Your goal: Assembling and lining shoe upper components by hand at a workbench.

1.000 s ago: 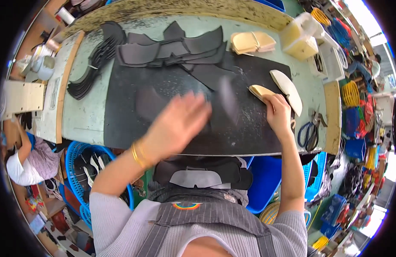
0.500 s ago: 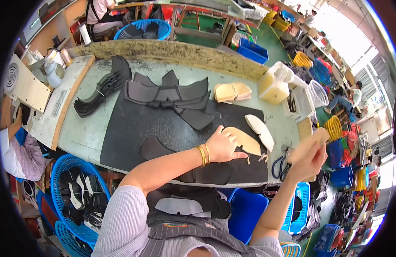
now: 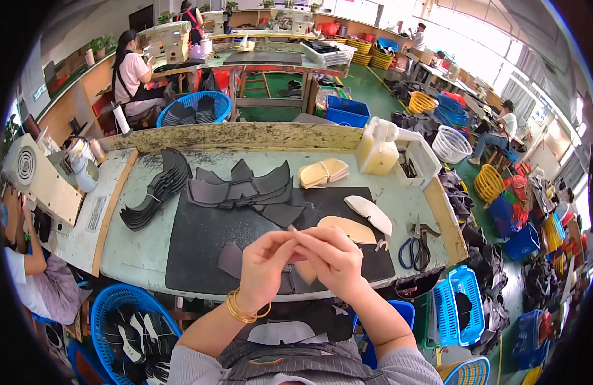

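Left hand (image 3: 261,266) pinched closed, its hold unclear; right hand (image 3: 335,260) alongside grips a blurred tan piece (image 3: 306,273); light pressure should avoid creasing.

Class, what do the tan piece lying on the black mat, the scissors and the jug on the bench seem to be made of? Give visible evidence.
Tan piece: perhaps leather or synthetic sheet; it looks smooth, matte and cleanly cut.
Scissors: blades apparently metal, being grey and slim; the smooth, dark handle loops may be plastic or coated metal.
Jug: probably translucent plastic, since yellowish contents show through.
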A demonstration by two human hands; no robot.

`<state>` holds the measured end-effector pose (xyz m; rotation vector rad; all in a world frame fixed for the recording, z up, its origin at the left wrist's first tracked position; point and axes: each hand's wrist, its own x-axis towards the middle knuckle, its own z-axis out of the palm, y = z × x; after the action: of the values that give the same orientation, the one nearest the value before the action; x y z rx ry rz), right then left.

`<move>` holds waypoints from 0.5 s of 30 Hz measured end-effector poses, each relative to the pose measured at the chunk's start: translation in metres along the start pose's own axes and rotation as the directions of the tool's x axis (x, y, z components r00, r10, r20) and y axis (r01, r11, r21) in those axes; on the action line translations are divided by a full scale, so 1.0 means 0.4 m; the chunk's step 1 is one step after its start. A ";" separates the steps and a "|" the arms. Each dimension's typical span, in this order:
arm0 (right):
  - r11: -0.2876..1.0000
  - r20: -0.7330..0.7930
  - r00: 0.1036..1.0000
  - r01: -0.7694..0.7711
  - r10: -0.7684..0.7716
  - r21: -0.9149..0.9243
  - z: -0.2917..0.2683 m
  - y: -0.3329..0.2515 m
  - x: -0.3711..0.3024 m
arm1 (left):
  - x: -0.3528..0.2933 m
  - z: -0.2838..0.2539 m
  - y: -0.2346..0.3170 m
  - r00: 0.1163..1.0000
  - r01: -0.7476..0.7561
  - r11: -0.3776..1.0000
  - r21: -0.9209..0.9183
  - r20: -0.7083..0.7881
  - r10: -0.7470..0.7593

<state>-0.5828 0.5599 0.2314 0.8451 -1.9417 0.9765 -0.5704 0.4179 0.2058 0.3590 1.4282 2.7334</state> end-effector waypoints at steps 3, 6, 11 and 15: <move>0.999 0.102 0.994 -0.029 0.032 -0.032 0.003 -0.032 -0.006 | -0.028 -0.014 -0.002 0.994 -0.106 0.937 0.332 0.015 0.107; 1.000 0.194 0.981 0.008 -0.007 -0.002 -0.018 -0.017 -0.009 | -0.037 -0.006 -0.003 0.999 -0.051 0.996 0.079 -0.002 0.051; 0.984 0.126 0.992 0.031 -0.009 -0.174 -0.006 -0.053 -0.043 | -0.053 -0.010 -0.029 0.983 -0.162 0.894 0.417 -0.015 0.185; 0.983 0.165 0.986 0.050 -0.021 -0.175 -0.014 -0.056 -0.051 | -0.066 0.003 -0.028 0.985 -0.145 0.926 0.349 -0.040 0.169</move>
<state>-0.5531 0.5581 0.2233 0.8758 -2.1093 0.7178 -0.5451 0.4216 0.1926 0.4099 1.9882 2.6257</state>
